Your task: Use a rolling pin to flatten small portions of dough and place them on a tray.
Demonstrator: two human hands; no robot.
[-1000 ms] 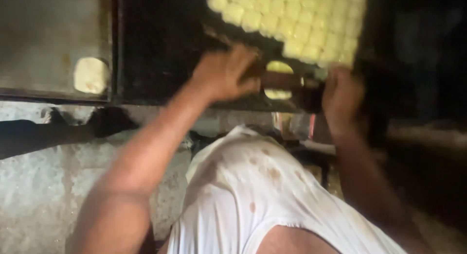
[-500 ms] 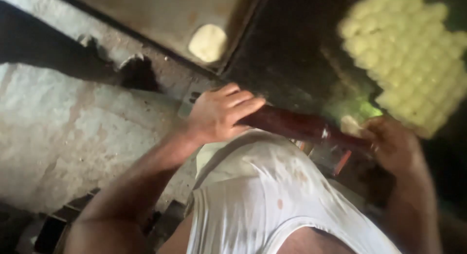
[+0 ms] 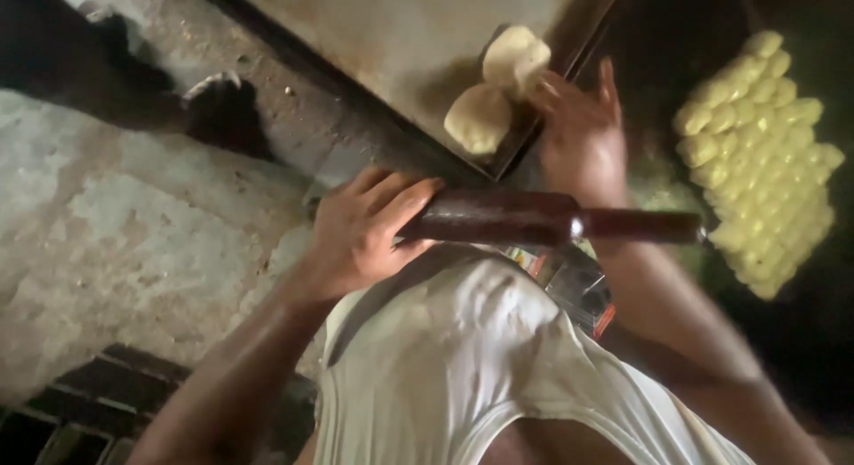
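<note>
My left hand (image 3: 365,229) is closed around the left end of a dark red-brown rolling pin (image 3: 534,220), which lies level across my front above my white vest (image 3: 463,358). My right hand (image 3: 578,131) is off the pin, fingers spread, at the corner of a grey metal tray (image 3: 400,29). It is right beside the upper of two pale flat dough discs; whether it touches it I cannot tell. That upper disc (image 3: 514,60) partly overlaps the lower disc (image 3: 480,118) at the tray's edge.
A heap of several small yellowish dough balls (image 3: 756,153) lies to the right on a dark surface. Rough grey concrete (image 3: 116,251) fills the left side, with a dark hole (image 3: 222,118) near the tray. A dark grating (image 3: 80,412) shows at the bottom left.
My right hand has let go of the rolling pin and moved up to the tray. A second dough disc now lies there beside the first. The left hand still holds the pin.
</note>
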